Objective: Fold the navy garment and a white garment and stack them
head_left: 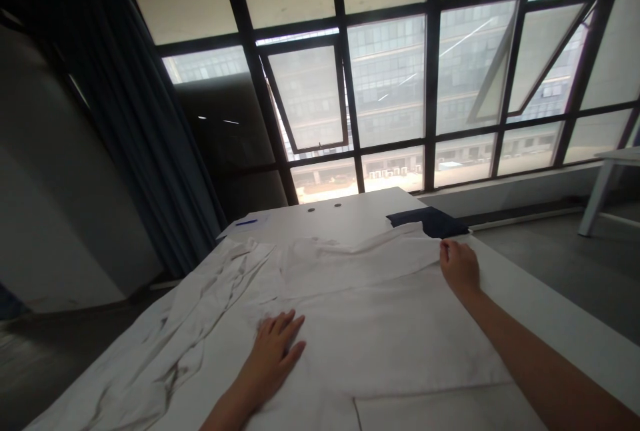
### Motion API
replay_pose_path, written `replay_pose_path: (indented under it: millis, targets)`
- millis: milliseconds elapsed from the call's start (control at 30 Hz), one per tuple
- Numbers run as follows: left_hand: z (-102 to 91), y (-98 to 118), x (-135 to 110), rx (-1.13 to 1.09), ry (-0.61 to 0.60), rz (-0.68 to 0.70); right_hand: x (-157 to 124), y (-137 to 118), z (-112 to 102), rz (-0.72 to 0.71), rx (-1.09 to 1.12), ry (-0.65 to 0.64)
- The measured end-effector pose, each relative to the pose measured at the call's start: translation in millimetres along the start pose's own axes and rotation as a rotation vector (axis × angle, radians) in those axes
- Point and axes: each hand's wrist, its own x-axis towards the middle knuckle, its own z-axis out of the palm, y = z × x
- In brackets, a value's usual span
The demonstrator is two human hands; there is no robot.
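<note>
White cotton coat (380,344) is spread on the table (345,214), seemingly soft and light, best taken by its edges; the hands are well apart, the left hand (273,358) pressed flat, the right hand (460,268) placed at the far edge, any grip untellable.

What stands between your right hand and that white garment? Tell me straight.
Nothing visible does: your right hand is touching the edge of the white garment, and your left hand lies flat on it.
</note>
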Motion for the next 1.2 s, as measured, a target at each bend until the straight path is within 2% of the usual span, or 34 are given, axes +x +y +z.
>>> replay_pose_path:
  millis: [100, 233, 300, 467, 633, 767, 967, 1200]
  targets:
    - [0.2, -0.5, -0.2, -0.003, -0.001, 0.004, -1.6, -2.9, 1.1, 0.079, -0.039, -0.052]
    - [1.1, -1.2, -0.6, -0.002, 0.011, 0.007, -4.6, 0.8, 6.7, 0.227, -0.101, -0.315]
    - [1.6, -1.7, -0.7, 0.0, 0.015, 0.01, -4.5, 6.4, 9.1, 0.26, -0.117, -0.384]
    - [3.7, -3.8, -0.4, 0.015, -0.011, 0.015, -0.3, 19.3, 12.5, 0.282, -0.135, -0.426]
    - [4.5, -4.6, -1.6, 0.04, -0.086, 0.031, 1.6, 25.5, 15.0, 0.27, -0.168, -0.463]
    - [1.7, -2.4, -3.4, 0.045, -0.109, 0.03, -1.6, 25.2, 14.6, 0.231, -0.215, -0.491]
    - [-0.6, 0.7, -4.1, 0.042, -0.121, 0.016, -9.0, 22.1, 11.6, 0.224, -0.321, -0.46]
    - [-2.4, 1.7, -4.7, 0.044, -0.131, 0.013, -11.2, 23.5, 10.5, 0.183, -0.345, -0.475]
